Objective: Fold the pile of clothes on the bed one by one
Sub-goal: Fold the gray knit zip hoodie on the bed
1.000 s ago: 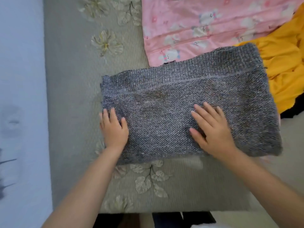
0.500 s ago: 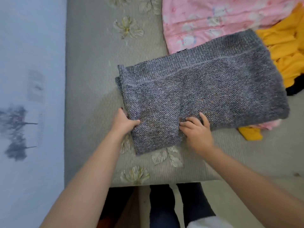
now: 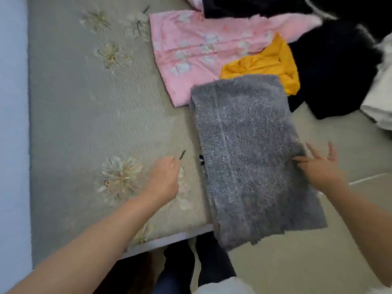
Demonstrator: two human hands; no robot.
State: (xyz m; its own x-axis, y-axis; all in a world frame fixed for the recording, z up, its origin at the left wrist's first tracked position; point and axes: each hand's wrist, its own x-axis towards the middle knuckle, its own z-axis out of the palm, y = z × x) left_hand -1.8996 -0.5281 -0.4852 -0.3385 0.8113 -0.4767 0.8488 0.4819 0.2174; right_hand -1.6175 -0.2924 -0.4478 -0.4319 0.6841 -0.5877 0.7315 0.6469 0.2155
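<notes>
On floral bedspread (image 3: 84, 115), folded grey knit sweater (image 3: 250, 158) lies at near edge, lower end overhanging. Beyond sweater: pink printed garment (image 3: 191, 52), black garment (image 3: 331, 66), yellow garment (image 3: 269, 62). Right hand (image 3: 318, 164) fingers spread, touching sweater's right edge. Left hand (image 3: 163, 179) loosely curled left of sweater, holding nothing.

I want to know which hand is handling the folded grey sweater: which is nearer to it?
Right. The right hand touches the grey sweater at its right edge; the left hand sits apart on the bedspread, left of it.
</notes>
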